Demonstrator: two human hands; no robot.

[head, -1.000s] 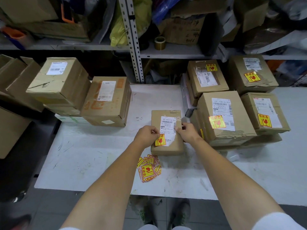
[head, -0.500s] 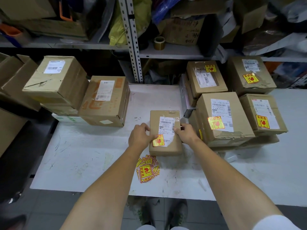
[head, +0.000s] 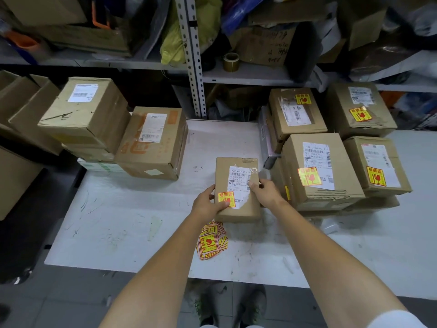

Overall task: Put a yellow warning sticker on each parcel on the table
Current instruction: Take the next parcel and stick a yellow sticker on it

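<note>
The small parcel [head: 237,185] lies mid-table [head: 132,221], its yellow warning sticker [head: 226,198] near its front left corner. The left hand [head: 207,204] clasps the left edge, thumb on the sticker; the right hand [head: 266,194] pinches the right edge. Best to rub the sticker flat, then shift the parcel toward the stickered parcels [head: 316,166]. A second ago the left hand sat bunched over the sticker; it has since slid outward.
</note>
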